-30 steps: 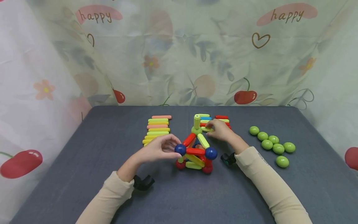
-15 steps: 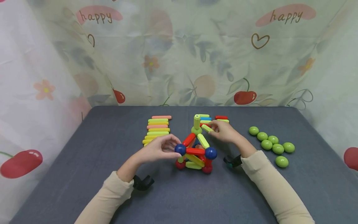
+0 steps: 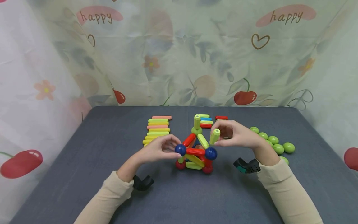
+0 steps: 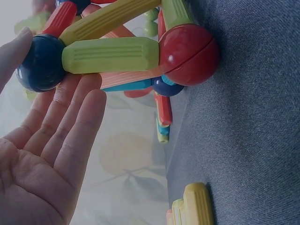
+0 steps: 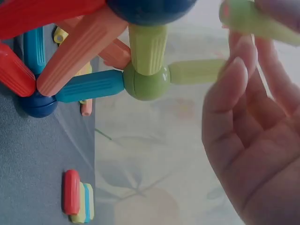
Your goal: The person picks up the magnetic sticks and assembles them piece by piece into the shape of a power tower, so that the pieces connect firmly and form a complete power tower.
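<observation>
A frame of magnetic sticks and balls stands on the table, with a red stick (image 3: 195, 151) joining two blue balls along its upper front. My left hand (image 3: 158, 149) holds the left blue ball (image 3: 180, 149) between thumb and fingers; the left wrist view shows the thumb on one side of that ball (image 4: 41, 63) and the fingers reaching behind it. My right hand (image 3: 237, 133) pinches a yellow-green stick (image 3: 215, 137), tilted nearly upright just above the right blue ball (image 3: 211, 153), apart from it. A green ball (image 3: 196, 131) at the back bears another upright yellow-green stick (image 3: 197, 121).
A row of pink and yellow sticks (image 3: 158, 126) lies behind my left hand. More coloured sticks (image 3: 206, 122) lie at the back, partly hidden by my right hand. Several green balls (image 3: 278, 149) sit at the right. A patterned cloth (image 3: 179, 62) hangs behind the table.
My right hand has lifted the yellow-green stick from the back of the table, brought it nearer and tipped it upward. My left hand and the frame stay put.
</observation>
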`<state>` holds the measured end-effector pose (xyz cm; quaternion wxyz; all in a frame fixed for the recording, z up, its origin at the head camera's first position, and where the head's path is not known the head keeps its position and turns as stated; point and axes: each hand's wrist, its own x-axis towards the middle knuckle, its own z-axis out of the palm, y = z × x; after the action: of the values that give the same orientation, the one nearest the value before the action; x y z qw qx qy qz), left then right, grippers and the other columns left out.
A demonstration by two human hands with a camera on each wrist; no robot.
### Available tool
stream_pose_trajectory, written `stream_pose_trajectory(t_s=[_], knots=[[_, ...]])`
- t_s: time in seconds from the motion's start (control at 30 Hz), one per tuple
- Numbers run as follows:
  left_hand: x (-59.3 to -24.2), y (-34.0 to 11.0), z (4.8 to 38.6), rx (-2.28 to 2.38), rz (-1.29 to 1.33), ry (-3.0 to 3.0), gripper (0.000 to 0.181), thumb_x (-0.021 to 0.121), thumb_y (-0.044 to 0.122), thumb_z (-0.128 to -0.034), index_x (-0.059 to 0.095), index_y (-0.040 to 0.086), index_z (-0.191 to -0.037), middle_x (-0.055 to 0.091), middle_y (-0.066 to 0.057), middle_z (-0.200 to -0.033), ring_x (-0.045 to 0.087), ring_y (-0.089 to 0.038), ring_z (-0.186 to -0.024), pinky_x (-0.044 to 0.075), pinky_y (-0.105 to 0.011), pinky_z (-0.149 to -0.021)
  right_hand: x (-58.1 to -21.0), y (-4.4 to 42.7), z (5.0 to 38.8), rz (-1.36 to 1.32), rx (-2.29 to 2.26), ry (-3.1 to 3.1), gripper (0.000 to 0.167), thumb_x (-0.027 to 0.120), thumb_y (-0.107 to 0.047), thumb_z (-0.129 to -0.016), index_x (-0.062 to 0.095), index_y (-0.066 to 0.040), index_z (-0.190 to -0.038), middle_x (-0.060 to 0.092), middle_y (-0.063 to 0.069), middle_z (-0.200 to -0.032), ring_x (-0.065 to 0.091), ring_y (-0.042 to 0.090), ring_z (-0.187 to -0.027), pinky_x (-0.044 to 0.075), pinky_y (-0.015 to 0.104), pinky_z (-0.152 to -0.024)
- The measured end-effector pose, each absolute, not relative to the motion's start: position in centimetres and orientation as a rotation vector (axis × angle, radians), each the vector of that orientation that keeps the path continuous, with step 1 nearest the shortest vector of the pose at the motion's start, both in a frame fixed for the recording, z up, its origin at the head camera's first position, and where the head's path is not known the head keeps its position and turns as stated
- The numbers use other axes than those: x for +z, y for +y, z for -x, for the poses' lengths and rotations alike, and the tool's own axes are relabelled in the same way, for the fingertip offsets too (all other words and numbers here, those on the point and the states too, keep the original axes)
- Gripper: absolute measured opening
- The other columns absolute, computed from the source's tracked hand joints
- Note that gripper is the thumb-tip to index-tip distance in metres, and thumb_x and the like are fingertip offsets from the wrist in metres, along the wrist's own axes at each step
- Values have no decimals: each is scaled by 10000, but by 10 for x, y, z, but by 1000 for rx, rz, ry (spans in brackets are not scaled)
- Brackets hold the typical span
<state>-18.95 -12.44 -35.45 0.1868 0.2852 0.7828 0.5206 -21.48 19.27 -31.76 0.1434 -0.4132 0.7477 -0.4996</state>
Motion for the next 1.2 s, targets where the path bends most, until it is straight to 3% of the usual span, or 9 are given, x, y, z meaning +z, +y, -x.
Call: stream_pose_trajectory(t_s=[0.17, 0.33, 0.53, 0.7, 0.8, 0.9, 1.0, 1.1, 1.2], knots=[[-355, -125, 190, 1472, -805, 2199, 343, 726, 162, -875, 576, 13, -1144, 639, -130, -1059, 659, -199, -960, 565, -321, -853, -317, 192, 211, 1267, -1363, 2053, 216, 691, 41, -836, 580, -62, -991, 588, 42, -889, 575, 150, -757, 530, 282, -672], [-356, -125, 191, 1476, -798, 2193, 340, 732, 167, -870, 580, 24, -1139, 641, -120, -1057, 663, -197, -959, 566, -314, -850, -318, 192, 211, 1271, -1320, 2061, 191, 691, 24, -847, 589, -49, -991, 594, 64, -891, 580, 154, -753, 529, 286, -676], [-357, -125, 191, 1477, -809, 2195, 344, 732, 171, -870, 581, 25, -1142, 640, -125, -1059, 663, -200, -959, 567, -317, -848, -318, 193, 214, 1258, -1314, 2070, 222, 690, 25, -849, 594, -47, -1036, 591, -12, -899, 560, 142, -754, 526, 280, -683], [-358, -125, 191, 1475, -804, 2199, 343, 729, 172, -873, 577, 25, -1143, 637, -126, -1062, 660, -203, -964, 565, -322, -854, -322, 203, 226, 1285, -1398, 1949, 320, 637, 77, -856, 580, -64, -1138, 607, -28, -1022, 548, 160, -789, 523, 286, -686], [-357, -124, 191, 1471, -782, 2201, 336, 733, 167, -869, 581, 41, -1141, 635, -115, -1067, 657, -205, -973, 564, -323, -858, -326, 211, 239, 1156, -1482, 2003, 273, 584, 47, -903, 569, -41, -1161, 615, -1, -1059, 560, 171, -826, 521, 290, -694], [-357, -124, 191, 1469, -784, 2202, 339, 729, 166, -872, 576, 36, -1145, 633, -120, -1072, 655, -207, -977, 564, -326, -859, -335, 210, 254, 869, -1465, 2231, 205, 601, -97, -946, 587, -47, -1145, 623, 27, -1030, 602, 216, -892, 536, 312, -756], [-358, -124, 191, 1472, -794, 2200, 341, 722, 166, -878, 571, 24, -1150, 632, -131, -1074, 655, -208, -974, 565, -331, -857, -347, 200, 269, 627, -1340, 2446, 276, 627, -207, -949, 604, -20, -1152, 626, 79, -1014, 621, 310, -942, 551, 347, -793], [-358, -125, 191, 1474, -796, 2196, 338, 718, 156, -880, 570, 17, -1151, 631, -139, -1075, 654, -210, -974, 565, -337, -859, -362, 187, 282, 511, -1244, 2565, 299, 634, -197, -942, 617, 12, -1156, 626, 132, -1009, 623, 363, -916, 552, 345, -754], [-359, -125, 191, 1477, -795, 2193, 336, 717, 155, -881, 571, 14, -1149, 632, -139, -1074, 654, -209, -974, 564, -337, -861, -374, 176, 290, 459, -1179, 2645, 293, 634, -147, -936, 621, 29, -1171, 638, 189, -1062, 643, 326, -840, 558, 347, -708]])
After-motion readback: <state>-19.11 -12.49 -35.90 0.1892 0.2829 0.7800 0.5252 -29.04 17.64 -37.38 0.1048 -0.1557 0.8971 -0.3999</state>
